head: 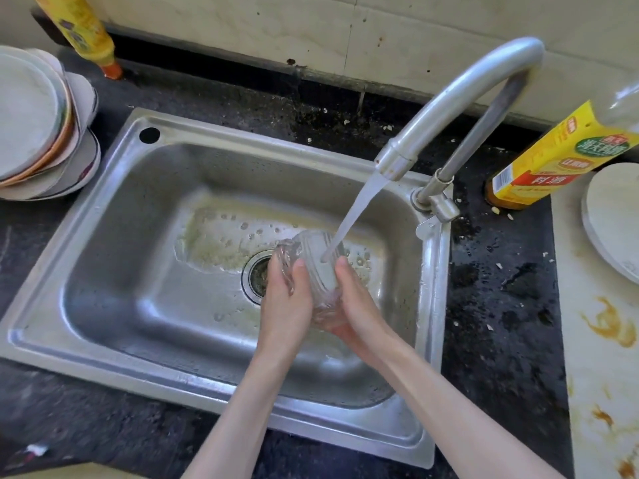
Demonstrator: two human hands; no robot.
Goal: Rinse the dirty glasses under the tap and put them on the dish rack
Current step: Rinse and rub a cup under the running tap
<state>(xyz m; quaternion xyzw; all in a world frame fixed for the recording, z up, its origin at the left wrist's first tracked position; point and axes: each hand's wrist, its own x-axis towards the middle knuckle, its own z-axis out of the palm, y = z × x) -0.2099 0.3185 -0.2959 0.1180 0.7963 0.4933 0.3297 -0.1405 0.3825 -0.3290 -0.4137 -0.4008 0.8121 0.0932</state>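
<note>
Both hands held a clear ribbed drinking glass [313, 271] over the drain at the right end of the stainless steel sink [114, 216]. The left hand [285, 299] curled its fingers round the glass's left side; the right hand [352, 305] cupped it from below and the right, thumb on its wall. Water ran from the curved grey metal tap [460, 98] into the glass. A stack of white plates [38, 126] stood on the dark counter by the sink's left rim, and a yellow-labelled bottle [553, 157] near the tap's base.
</note>
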